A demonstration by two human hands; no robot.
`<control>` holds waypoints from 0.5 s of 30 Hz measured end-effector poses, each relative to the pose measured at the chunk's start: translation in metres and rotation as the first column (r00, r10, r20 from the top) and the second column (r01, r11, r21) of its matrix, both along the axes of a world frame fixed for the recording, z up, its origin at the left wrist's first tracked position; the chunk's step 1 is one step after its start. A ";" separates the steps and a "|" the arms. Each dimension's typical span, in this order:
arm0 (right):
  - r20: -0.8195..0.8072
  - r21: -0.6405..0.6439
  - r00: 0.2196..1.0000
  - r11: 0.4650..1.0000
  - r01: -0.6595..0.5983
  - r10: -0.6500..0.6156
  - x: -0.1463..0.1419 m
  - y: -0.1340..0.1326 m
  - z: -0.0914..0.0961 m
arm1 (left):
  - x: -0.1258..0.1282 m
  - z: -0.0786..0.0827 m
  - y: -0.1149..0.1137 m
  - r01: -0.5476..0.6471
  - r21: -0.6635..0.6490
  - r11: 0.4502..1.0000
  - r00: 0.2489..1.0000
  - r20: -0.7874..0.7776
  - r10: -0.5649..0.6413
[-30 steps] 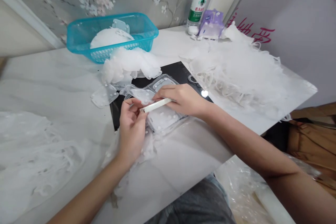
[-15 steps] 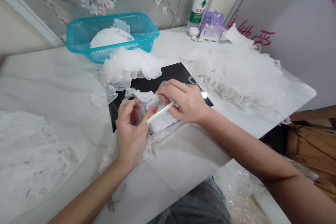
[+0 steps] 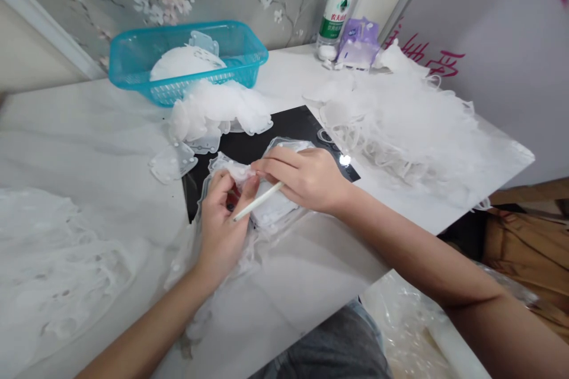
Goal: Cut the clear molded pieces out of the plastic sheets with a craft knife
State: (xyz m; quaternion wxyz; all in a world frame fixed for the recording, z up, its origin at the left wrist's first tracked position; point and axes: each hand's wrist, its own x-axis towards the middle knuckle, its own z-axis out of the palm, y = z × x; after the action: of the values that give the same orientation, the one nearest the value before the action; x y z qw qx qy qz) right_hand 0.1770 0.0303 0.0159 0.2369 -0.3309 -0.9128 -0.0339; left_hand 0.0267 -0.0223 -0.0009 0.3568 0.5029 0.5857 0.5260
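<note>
At the near edge, a person's grey-clad lap (image 3: pixel 329 343) shows below a white table (image 3: pixel 302 266). Just beyond, clear plastic sheeting with white moulded pieces (image 3: pixel 275 210) lies under and between the two hands, its far edge bunched up at the fingertips. The left hand (image 3: pixel 222 228) is half curled, a gap between thumb and forefinger, against the bunched part; whether it grips the plastic cannot be told. The right hand (image 3: pixel 311 180) is mostly closed, holding a thin pale stick (image 3: pixel 258 201) that slants down across the left thumb, its fingertips at the bunched plastic. A black mat (image 3: pixel 253 145) lies partly beneath. Farther off are a pile of translucent pieces (image 3: pixel 213 109), a heap of white scraps (image 3: pixel 400 124) to the right, a blue basket (image 3: pixel 128 65) and a bottle (image 3: pixel 335 12).
</note>
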 end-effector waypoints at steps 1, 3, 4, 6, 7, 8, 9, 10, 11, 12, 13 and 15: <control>-0.008 -0.003 1.000 1.000 0.018 -0.018 0.000 0.000 0.000 | 0.000 0.002 0.000 0.028 0.003 1.000 0.999 -0.043 -0.028; -0.034 -0.003 0.998 0.998 0.061 -0.061 -0.001 0.000 0.000 | 0.000 0.006 -0.001 0.078 0.024 0.997 0.987 -0.145 -0.074; -0.048 0.003 0.995 0.997 0.082 -0.082 -0.001 0.000 0.000 | 0.001 0.007 -0.001 0.091 0.039 0.995 0.980 -0.180 -0.083; -0.069 0.016 0.991 0.993 0.114 -0.113 -0.001 0.000 0.000 | 0.001 0.009 -0.002 0.117 0.059 0.991 0.973 -0.207 -0.103; -0.077 0.021 0.989 0.992 0.125 -0.123 -0.001 0.000 0.000 | 0.000 0.009 -0.002 0.130 0.062 0.990 0.972 -0.203 -0.115; -0.087 0.020 0.987 0.990 0.137 -0.134 -0.002 0.000 0.001 | 0.000 0.008 -0.003 0.138 0.058 0.989 0.972 -0.198 -0.124; -0.098 0.013 0.984 0.989 0.150 -0.148 -0.001 0.000 0.002 | 0.000 0.007 -0.003 0.141 0.053 0.989 0.972 -0.198 -0.128; -0.113 -0.001 0.980 0.986 0.167 -0.166 0.000 0.000 0.003 | -0.001 0.006 -0.003 0.142 0.049 0.989 0.970 -0.206 -0.129; -0.132 -0.018 0.973 0.982 0.190 -0.191 0.001 0.001 0.005 | -0.001 0.006 -0.004 0.140 0.050 0.989 0.967 -0.223 -0.126; -0.158 -0.035 0.963 0.976 0.215 -0.218 0.003 0.002 0.007 | -0.001 0.006 -0.004 0.139 0.052 0.989 0.963 -0.241 -0.123; -0.188 -0.053 0.950 0.969 0.242 -0.248 0.005 0.003 0.009 | -0.001 0.006 -0.005 0.138 0.054 0.989 0.958 -0.260 -0.120; -0.261 -0.084 0.918 0.954 0.287 -0.299 0.010 0.006 0.012 | 0.000 0.007 -0.005 0.135 0.059 0.989 0.956 -0.268 -0.115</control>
State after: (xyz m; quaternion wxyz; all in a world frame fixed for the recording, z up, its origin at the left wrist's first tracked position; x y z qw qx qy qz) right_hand 0.1868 0.0361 0.0281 0.3443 -0.4705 -0.8124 -0.0034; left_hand 0.0263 -0.0275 0.0056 0.2885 0.6180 0.5744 0.4527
